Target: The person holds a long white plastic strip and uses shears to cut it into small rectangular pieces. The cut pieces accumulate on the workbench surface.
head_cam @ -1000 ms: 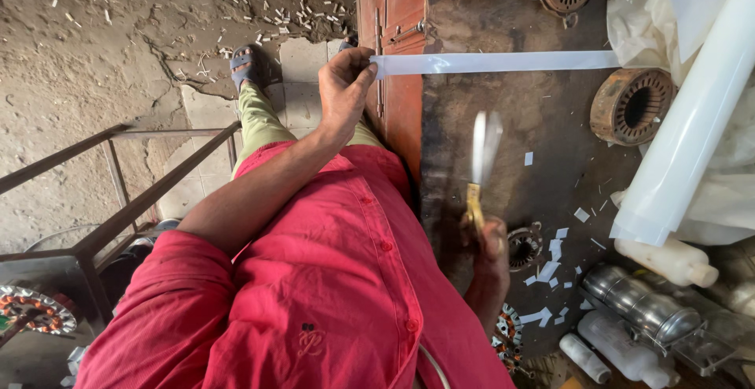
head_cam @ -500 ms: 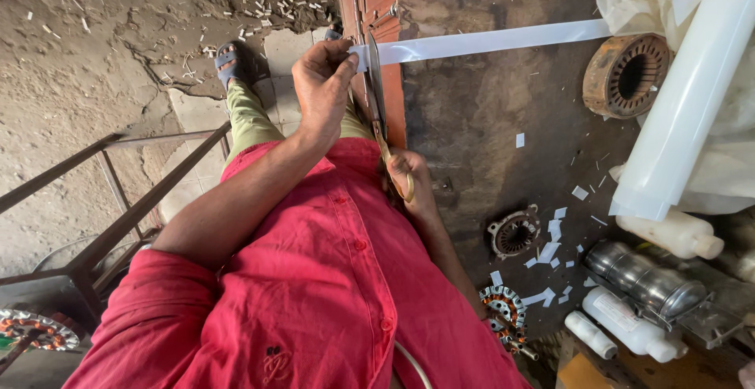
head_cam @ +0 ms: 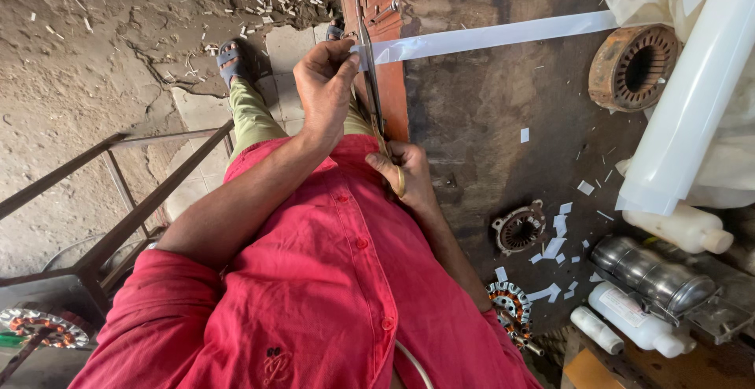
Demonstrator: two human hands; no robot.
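Observation:
A long white strip (head_cam: 487, 39) runs across the dark workbench (head_cam: 487, 137) from the right to the bench's red edge (head_cam: 389, 11). My left hand (head_cam: 326, 86) pinches the strip's near end at that edge. My right hand (head_cam: 405, 176) grips the yellow handles of a pair of scissors (head_cam: 370, 66). Their long blades point away from me and cross the strip right beside my left fingers. My red shirt fills the lower middle of the view.
A roll of white sheet (head_cam: 692, 98) leans at the right. A rusty round stator core (head_cam: 633, 66), a small motor part (head_cam: 519, 228), white bottles (head_cam: 676, 228), a metal cylinder (head_cam: 653, 275) and white offcuts (head_cam: 554, 232) lie on the bench. A metal frame (head_cam: 118, 200) stands at left.
My right hand brought the scissors from low on the right up to the strip at the bench edge. My left hand kept its hold on the strip's end.

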